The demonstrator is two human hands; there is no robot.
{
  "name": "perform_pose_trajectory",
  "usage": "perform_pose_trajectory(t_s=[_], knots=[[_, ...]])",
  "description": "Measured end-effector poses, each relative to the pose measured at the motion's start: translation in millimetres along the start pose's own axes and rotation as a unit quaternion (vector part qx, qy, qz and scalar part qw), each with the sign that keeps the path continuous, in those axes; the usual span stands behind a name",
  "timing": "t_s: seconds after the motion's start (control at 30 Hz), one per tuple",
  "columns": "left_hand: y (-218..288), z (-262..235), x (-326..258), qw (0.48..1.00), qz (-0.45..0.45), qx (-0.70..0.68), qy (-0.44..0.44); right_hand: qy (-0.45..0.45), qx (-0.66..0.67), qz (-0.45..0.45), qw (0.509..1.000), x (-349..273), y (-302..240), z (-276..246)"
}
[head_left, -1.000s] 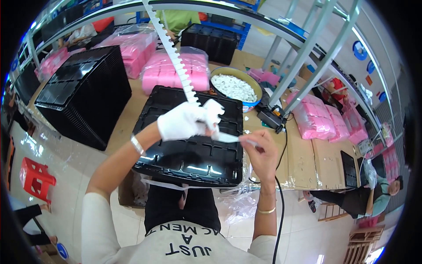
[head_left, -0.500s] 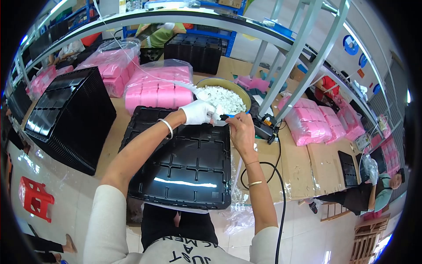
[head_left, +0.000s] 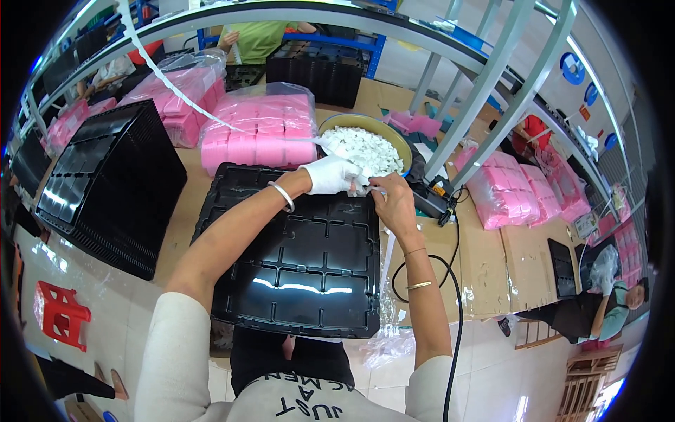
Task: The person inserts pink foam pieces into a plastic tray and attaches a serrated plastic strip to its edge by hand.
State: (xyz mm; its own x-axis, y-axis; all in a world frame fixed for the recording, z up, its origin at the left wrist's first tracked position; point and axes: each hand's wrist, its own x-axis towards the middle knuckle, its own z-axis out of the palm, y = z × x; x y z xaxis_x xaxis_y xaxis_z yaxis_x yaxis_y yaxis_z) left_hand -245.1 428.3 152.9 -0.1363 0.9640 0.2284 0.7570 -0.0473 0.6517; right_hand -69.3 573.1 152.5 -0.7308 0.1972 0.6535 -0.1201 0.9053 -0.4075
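Observation:
My left hand (head_left: 332,176), in a white glove with bare fingertips, is closed on a small pale piece (head_left: 360,185) at the tray's far right corner. My bare right hand (head_left: 396,204) pinches what looks like the piece's whitish end. A tiny dark bit shows between the hands; its kind is too small to tell. Beneath them lies a black plastic tray (head_left: 302,246) with moulded compartments, apparently atop a stack. Just beyond my hands, an olive-yellow basin (head_left: 404,144) holds many small white pieces (head_left: 362,149). A long white strip (head_left: 165,81) hangs from the upper left toward the basin.
Tall stacks of black trays (head_left: 116,186) stand left, another black stack (head_left: 314,76) at the back. Bagged pink packs (head_left: 260,130) lie beyond my tray, more pink packs (head_left: 503,186) at right. Metal posts (head_left: 478,91), a black cable (head_left: 458,302) and a red stool (head_left: 62,313) are nearby.
The view has shifted slightly. Both hands stay together at the tray's far corner; the black bit seen at my right fingertips is now mostly hidden, and the pale piece shows between them.

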Motion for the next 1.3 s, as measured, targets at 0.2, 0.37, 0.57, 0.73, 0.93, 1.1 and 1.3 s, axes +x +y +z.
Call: perform_pose_trajectory(t_s=[0.2,0.37,0.57,0.73,0.93,1.1,1.3], knots=[[-1,-10,-20,0.999,-0.030,-0.005,0.030,-0.051,0.028,0.046,0.997,5,-7,-9],[14,-15,-18,0.994,-0.087,0.049,0.037,-0.067,0.032,0.024,0.997,26,-20,4],[-19,-14,-22,0.997,-0.034,0.011,0.067,-0.087,0.023,-0.003,0.996,50,-44,12],[-9,-20,-30,0.998,-0.051,0.035,0.025,-0.071,0.024,0.051,0.996,45,-60,1],[46,-49,-100,0.920,0.029,-0.330,0.210,-0.107,0.318,0.217,0.917,-15,-139,-59],[125,-79,-254,0.870,-0.053,-0.424,0.246,-0.357,0.540,0.148,0.748,-119,-248,-63],[143,-74,-486,0.863,-0.272,-0.211,0.369,-0.423,0.462,-0.095,0.774,-181,-284,-37]])
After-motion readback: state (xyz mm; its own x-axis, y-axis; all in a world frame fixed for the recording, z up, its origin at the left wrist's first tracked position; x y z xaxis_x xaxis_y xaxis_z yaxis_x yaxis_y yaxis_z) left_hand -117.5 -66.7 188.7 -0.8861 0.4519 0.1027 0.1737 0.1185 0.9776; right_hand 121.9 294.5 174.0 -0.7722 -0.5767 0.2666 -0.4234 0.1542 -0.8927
